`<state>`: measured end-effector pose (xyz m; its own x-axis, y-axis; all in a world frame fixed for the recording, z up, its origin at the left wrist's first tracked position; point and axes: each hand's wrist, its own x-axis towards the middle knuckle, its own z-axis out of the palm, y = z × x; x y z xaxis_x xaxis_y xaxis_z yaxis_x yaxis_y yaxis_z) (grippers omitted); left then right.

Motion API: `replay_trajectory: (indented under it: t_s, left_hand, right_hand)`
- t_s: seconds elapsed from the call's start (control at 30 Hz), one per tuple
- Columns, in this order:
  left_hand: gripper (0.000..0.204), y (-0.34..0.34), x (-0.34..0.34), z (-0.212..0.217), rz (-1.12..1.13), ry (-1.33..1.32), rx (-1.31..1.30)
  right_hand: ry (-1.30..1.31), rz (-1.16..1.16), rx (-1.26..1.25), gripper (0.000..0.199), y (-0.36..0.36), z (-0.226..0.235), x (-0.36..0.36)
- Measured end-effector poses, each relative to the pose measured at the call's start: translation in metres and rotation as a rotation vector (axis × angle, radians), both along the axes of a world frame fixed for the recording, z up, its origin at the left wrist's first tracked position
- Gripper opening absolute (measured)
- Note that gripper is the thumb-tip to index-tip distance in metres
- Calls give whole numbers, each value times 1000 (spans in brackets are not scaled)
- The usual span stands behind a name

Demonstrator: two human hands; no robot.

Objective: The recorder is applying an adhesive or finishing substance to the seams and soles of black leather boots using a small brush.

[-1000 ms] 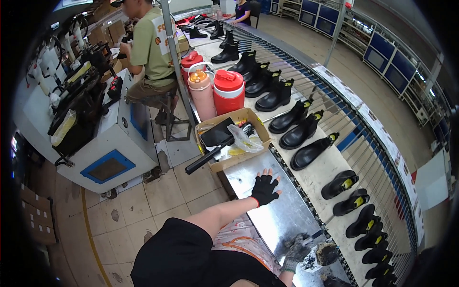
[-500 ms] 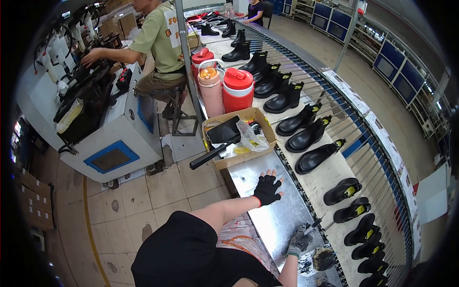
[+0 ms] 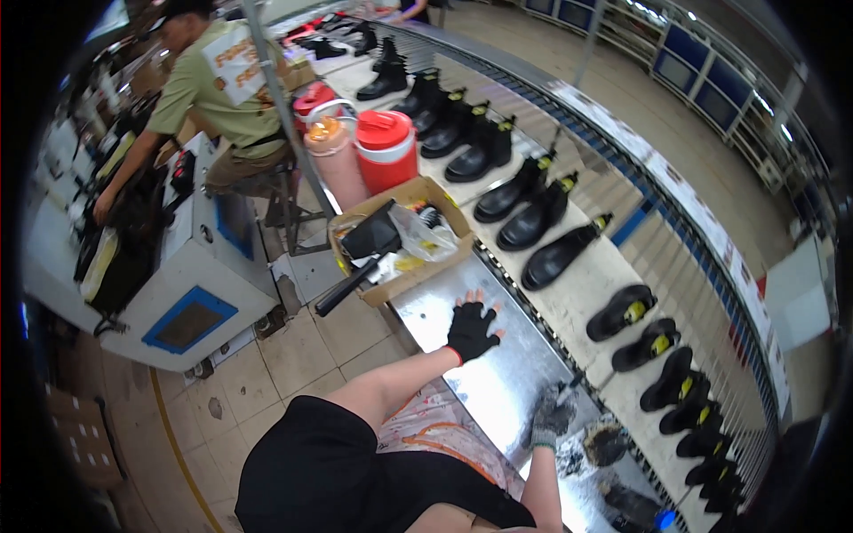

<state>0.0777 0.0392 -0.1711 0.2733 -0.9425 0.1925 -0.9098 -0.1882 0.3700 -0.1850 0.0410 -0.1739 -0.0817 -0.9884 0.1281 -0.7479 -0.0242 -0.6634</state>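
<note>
My left hand (image 3: 473,331), in a black fingerless glove with a red cuff, lies flat with fingers spread on the shiny metal tabletop (image 3: 484,382). My right hand (image 3: 553,416), in a grey knit glove, is closed around a thin, pen-like tool (image 3: 570,387) with a dark tip, its kind unclear. Beside that hand sits a round, dark-crusted pot (image 3: 606,442), with black smears on the metal around it. A dark bottle with a blue cap (image 3: 665,519) lies nearer to me. Black ankle boots (image 3: 562,255) with yellow tabs stand in a row on the belt to the right.
A cardboard box (image 3: 418,277) holding a dark tablet-like object and plastic bags stands beyond my left hand. Behind it are a red jug (image 3: 387,153) and a pink bottle (image 3: 336,160). A co-worker (image 3: 222,89) sits at a white machine (image 3: 209,266). Metal rollers run along the right.
The view has shifted, so the scene sits farther left and higher, and the blue-capped bottle shows. My left hand stays flat; my right still grips the tool. The co-worker's arm has lowered.
</note>
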Motion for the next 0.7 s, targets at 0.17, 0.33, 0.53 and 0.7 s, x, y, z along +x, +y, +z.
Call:
replay_trajectory:
  t_s: [0.17, 0.33, 0.53, 0.7]
  left_hand:
    - [70, -6, 4, 8, -33, -60, 19]
    - [72, -54, -7, 9, -129, 6, -120]
    - [87, -153, -21, -5, -115, 18, -300]
    - [90, -225, -21, 11, -56, -44, -24]
  right_hand:
    - [44, 22, -116, 26, 0, 16, 8]
    - [27, -43, 8, 27, -2, 33, 7]
    - [105, 21, 21, 28, 1, 33, 3]
    - [160, 154, 222, 39, -1, 26, 1]
